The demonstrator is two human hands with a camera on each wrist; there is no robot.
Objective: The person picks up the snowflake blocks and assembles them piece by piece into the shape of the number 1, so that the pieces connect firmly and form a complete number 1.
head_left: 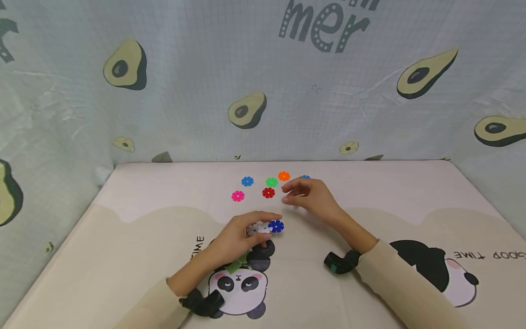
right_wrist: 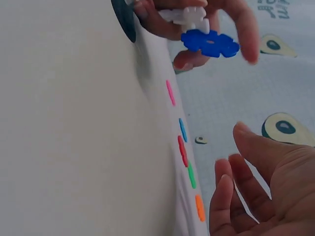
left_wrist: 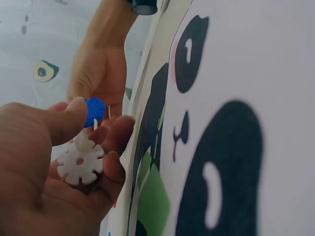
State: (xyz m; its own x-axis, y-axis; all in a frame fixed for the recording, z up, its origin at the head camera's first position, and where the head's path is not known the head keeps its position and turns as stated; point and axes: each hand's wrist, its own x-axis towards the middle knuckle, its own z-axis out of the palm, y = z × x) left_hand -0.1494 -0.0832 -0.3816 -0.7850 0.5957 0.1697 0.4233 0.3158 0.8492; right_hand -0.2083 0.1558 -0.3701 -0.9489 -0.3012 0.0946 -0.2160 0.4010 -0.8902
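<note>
My left hand [head_left: 236, 235] holds a short chain of notched plastic snowflake discs between thumb and curled fingers. White discs [left_wrist: 78, 168] sit in the palm side of the grasp, and a dark blue disc [head_left: 277, 226] is joined at the far end, sticking out past the fingertips. In the right wrist view the blue disc [right_wrist: 210, 43] hangs above the table, tilted against the white piece. To the right and a little farther off, my right hand [head_left: 315, 197] hovers with fingers loosely bent and nothing between them. The red disc [head_left: 269, 193] lies nearest to its fingertips.
Loose discs lie flat toward the back of the table: pink [head_left: 238, 196], light blue [head_left: 247, 181], green [head_left: 271, 182] and orange [head_left: 284, 176]. Another blue one [head_left: 305, 177] is partly hidden behind the right hand. A panda-printed cloth [head_left: 135, 256] covers the table; an avocado-print curtain [head_left: 185, 91] stands behind.
</note>
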